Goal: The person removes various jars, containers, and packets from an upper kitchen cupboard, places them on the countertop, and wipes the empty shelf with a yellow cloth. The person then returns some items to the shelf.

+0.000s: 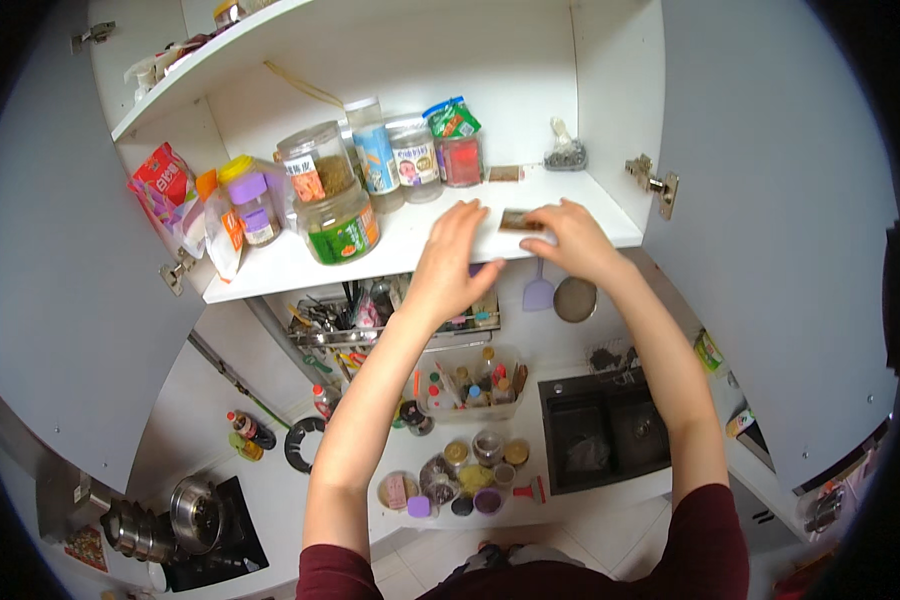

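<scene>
My right hand (574, 238) reaches onto the white cabinet shelf (412, 232), its fingertips over the right end of a small flat brown packet (516, 220). Whether the fingers grip this packet or only rest on it is not clear. To the left, my left hand (448, 262) hovers by the shelf's front edge with the thumb apart and nothing visible in it. A second flat brown packet (505, 174) lies farther back. Beside it stands a jar with red contents (463, 161), with a green packet (452, 118) on top.
Stacked jars (337, 225) and bagged goods (169, 187) line the shelf's left side. A knotted bag (565, 154) sits at the back right. Open cabinet doors (765, 225) flank me. Below are a dish rack (330, 337), a dark sink (604, 435) and counter jars (487, 448).
</scene>
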`<state>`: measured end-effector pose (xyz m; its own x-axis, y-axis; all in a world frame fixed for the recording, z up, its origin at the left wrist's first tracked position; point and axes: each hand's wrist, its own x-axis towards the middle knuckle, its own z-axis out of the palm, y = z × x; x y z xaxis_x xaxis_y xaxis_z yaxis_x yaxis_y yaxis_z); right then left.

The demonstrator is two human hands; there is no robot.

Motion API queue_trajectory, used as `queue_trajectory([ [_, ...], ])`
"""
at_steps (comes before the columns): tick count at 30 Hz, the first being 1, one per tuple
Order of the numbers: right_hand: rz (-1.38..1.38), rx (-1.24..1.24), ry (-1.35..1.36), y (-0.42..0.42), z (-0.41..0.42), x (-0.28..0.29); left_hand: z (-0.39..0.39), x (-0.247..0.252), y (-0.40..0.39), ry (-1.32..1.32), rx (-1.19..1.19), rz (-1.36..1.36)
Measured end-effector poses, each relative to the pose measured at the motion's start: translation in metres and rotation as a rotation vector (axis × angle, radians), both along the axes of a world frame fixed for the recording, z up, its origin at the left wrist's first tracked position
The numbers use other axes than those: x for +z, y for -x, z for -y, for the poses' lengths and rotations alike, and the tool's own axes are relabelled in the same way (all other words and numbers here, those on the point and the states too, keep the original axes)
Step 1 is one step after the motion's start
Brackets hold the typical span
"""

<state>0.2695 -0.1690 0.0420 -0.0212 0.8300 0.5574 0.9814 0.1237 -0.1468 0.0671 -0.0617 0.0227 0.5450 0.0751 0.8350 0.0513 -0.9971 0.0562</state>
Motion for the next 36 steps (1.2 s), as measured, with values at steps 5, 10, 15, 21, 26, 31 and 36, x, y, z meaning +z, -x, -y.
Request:
queue_trajectory([
  [5,-0.336,0.267,0.023,0.008,-0.027,0.013,-0.024,0.009,-0.019,0.254,-0.03,-0.434],
  [10,-0.166,-0.055,-0.123,-0.08,-0.106,0.026,-0.026,0.0,-0.027,0.169,-0.133,-0.226],
  [15,-0.075,-0.132,0.317,-0.065,-0.117,0.017,-0.029,0.005,-0.024,0.447,-0.1,-0.211],
  [21,-0.04,-0.049,0.187,-0.003,-0.029,0.02,-0.04,0.003,-0.025,0.632,-0.083,0.017],
  [26,-0.093,0.08,0.014,-0.01,0.001,-0.003,-0.058,-0.004,-0.034,0.772,-0.124,0.075],
  [31,0.062,0.103,-0.067,0.0,0.013,0.0,-0.067,-0.001,-0.036,1.063,-0.334,0.097],
  [36,-0.249,0.109,-0.315,0.002,0.01,0.023,-0.051,0.008,-0.03,1.152,-0.35,0.167],
])
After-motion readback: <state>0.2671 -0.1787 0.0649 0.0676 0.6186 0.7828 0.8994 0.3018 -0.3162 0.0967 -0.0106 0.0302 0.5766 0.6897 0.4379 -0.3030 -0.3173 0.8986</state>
